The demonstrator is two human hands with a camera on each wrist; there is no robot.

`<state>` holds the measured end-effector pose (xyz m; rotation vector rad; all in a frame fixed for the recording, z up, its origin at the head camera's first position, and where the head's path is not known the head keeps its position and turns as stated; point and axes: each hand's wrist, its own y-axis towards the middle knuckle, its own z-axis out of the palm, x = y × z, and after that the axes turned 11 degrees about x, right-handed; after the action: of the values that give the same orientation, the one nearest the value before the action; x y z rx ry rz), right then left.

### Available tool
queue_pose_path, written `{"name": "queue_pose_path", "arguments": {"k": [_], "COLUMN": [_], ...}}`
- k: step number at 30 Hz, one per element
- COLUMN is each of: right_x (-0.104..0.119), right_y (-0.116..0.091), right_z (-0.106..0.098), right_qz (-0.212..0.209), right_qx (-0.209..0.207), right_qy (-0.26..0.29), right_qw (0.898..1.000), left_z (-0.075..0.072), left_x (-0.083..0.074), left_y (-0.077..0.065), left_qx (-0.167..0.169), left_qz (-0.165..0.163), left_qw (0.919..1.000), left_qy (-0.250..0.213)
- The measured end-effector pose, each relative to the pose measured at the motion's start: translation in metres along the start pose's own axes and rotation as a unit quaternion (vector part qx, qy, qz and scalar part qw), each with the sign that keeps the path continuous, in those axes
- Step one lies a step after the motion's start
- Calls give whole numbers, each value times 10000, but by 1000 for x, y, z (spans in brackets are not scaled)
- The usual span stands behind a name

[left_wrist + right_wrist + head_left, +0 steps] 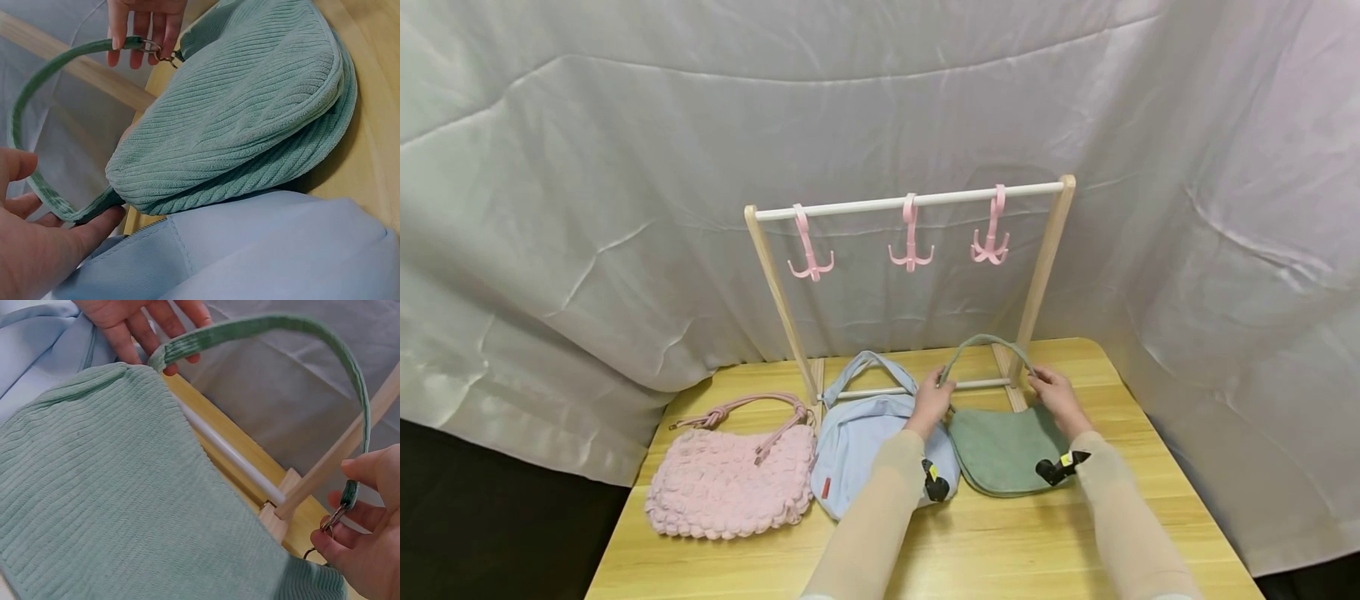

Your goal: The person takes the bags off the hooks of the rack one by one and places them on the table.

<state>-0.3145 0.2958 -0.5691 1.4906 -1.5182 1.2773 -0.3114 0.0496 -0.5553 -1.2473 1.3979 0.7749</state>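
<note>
A green corduroy handbag [1000, 446] lies on the table at the right, its strap [981, 339] arched up above it. My left hand [931, 404] loosely holds the strap's left end, with thumb and fingers on either side of it in the left wrist view. Over at the right end, my right hand [1060, 400] holds the strap by thumb and fingers. A metal clasp [334, 519] shows beside its fingertips in the right wrist view. Left of the green handbag, touching it, is a light blue bag [868, 442], partly covered by my left forearm.
A pink puffy handbag [730, 483] with a knotted strap lies at the left. Behind the bags stands a wooden rack [1041, 275] with a white top bar [865, 206]. Pink hooks [911, 233] hang from that bar. Grey curtains [700, 142] surround the table.
</note>
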Motion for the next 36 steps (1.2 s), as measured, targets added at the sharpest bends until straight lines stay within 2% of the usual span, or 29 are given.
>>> {"name": "queue_pose_path", "arguments": {"k": [18,23,36], "right_x": [-6,-6,-5], "right_y": [1,1,-3], "right_z": [13,14,15], "right_qz": [309,286,211], "right_qx": [388,482,639], "right_qy": [234,251,344], "right_qw": [9985,9981,9971], "left_z": [1,3,5], "left_x": [3,3,1], "left_y": [0,1,-2], "left_qx": [266,255,130], "left_qz": [-249,-187,28], "left_qw": [9991,9995,9998], "left_qy": [-230,-87,-174]}}
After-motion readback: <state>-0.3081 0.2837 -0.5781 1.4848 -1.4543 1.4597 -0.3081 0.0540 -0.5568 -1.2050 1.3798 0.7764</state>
